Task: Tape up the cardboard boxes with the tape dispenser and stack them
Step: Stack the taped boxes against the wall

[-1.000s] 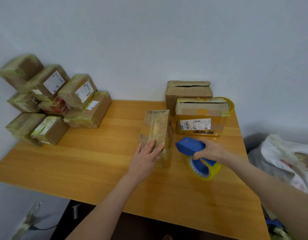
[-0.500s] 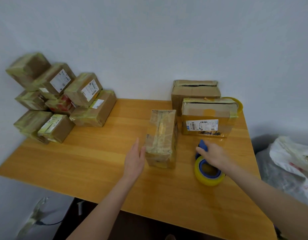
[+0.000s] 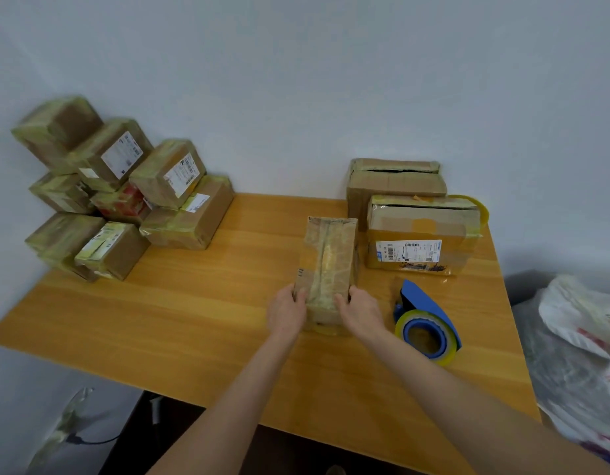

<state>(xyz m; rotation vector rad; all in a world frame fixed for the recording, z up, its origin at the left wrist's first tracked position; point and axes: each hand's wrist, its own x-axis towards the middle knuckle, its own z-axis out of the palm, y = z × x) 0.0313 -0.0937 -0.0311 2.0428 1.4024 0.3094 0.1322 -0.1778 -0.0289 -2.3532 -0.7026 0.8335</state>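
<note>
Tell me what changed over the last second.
The right hand let go of the blue tape dispenser, now resting on the wooden table, and joined the left hand gripping the narrow taped cardboard box. The stacked boxes stayed put.

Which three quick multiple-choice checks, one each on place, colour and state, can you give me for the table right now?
1. Where does the tape dispenser lie?
A. right of the held box
B. on the left pile
C. on the floor

2. What colour is the dispenser's body?
A. red
B. blue
C. black

3. What are the hands doing?
A. both grip the narrow box
B. one holds the dispenser
C. both rest off the table

Answers: 1 A, it sits on the table beside the right hand. 2 B, its frame is blue. 3 A, the left hand and the right hand clasp the box's near end.
</note>
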